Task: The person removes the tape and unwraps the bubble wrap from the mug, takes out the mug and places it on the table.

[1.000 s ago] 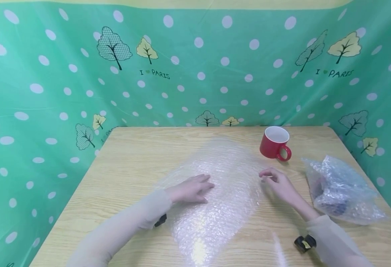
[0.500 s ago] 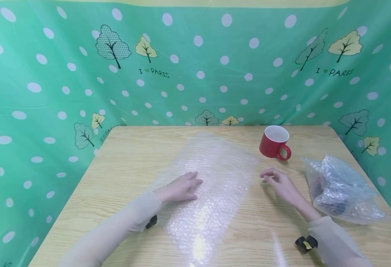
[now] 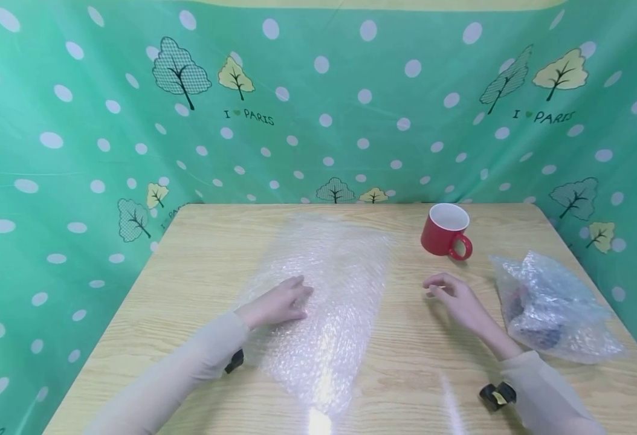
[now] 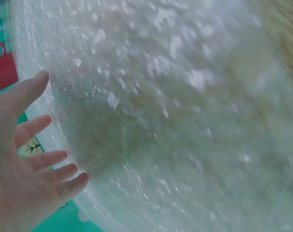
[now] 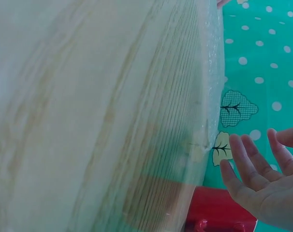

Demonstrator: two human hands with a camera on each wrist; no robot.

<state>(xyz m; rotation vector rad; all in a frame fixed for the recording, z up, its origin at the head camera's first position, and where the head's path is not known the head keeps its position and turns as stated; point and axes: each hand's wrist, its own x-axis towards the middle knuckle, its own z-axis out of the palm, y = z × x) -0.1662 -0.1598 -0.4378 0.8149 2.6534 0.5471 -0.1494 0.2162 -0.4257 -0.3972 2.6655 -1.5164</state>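
A clear sheet of bubble wrap (image 3: 335, 314) lies flat across the middle of the wooden table, slanting toward the near edge. On its left part rests my left hand (image 3: 277, 301), fingers spread and fairly straight; the left wrist view shows the fingertips (image 4: 79, 180) at the sheet's surface. My right hand (image 3: 454, 297) hovers over the table to the right of the sheet, fingers loosely bent and holding nothing. Beyond it, a red mug (image 3: 439, 237) with a white inside stands upright, its handle turned toward the front right.
At the right side of the table (image 3: 188, 254) sits a bubble-wrapped bundle (image 3: 555, 311) with something dark and reddish inside. A green dotted curtain (image 3: 297, 96) hangs behind the table and along both sides.
My left hand has moved left, and the bubble wrap has slid and turned left with it, away from my right hand. The right hand has barely moved.
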